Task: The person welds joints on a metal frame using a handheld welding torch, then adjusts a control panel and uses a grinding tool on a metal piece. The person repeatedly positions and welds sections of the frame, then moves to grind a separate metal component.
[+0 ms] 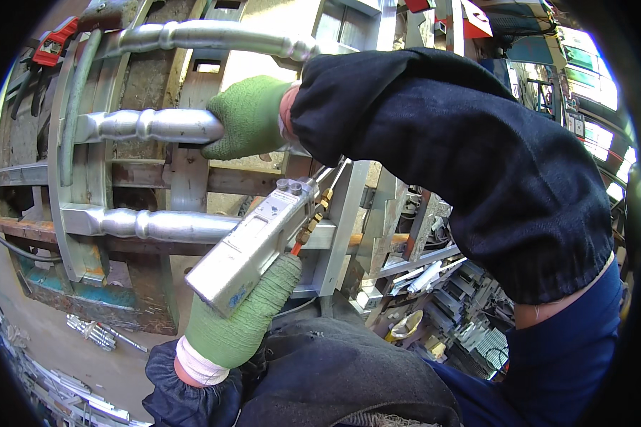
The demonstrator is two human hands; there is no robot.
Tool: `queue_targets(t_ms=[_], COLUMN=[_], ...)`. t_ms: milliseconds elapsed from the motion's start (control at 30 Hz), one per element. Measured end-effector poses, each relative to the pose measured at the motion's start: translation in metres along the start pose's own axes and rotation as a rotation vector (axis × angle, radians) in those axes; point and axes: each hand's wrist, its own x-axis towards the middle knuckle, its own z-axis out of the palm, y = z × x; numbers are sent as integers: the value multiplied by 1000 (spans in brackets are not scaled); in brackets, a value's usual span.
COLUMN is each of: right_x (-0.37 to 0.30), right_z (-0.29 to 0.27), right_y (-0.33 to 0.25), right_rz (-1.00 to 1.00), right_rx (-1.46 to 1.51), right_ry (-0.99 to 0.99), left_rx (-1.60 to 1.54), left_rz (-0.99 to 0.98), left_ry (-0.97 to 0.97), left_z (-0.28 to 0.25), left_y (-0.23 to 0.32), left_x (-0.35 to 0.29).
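My left hand (224,338), in a green knitted glove, is closed around a boxy silver metal hand tool (253,235). Brass fittings (313,224) with a red end run along the tool's side, and thin rods stick out of its front. Farther off, my green-gloved right hand (253,114) is wrapped around the middle turned metal baluster (153,125); its fingertips are partly hidden. The nearer baluster (157,224) passes beneath the tool. A third baluster (214,35) lies beyond my right hand. All three run crosswise between flat metal rails (78,178).
Under the balusters is a worn workbench frame (114,313). At the far left sit a hammer (85,71) and a red-handled tool (55,41). Metal parts (92,331) lie on the floor at left. Stacked metal offcuts (466,306) and a yellow-white container (406,324) stand at right.
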Motion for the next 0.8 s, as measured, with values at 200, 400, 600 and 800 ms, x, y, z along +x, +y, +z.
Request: queue_targets(t_ms=[200,400,600,800], right_x=[-4,-3,-7,-2], right_z=[-2,-2,-5,-2], right_y=[1,0,-1,0], right_rz=[4,-7,4,-7], right_rx=[17,12,0,11], right_ry=[5,6,7,11], left_rx=[19,27,9,-7], left_rz=[10,-8,13,29], left_ry=[0,-1,-10,4], left_z=[1,-1,-1,0], left_y=[3,2,-4,-5], left_x=[-1,-1,-1,-2])
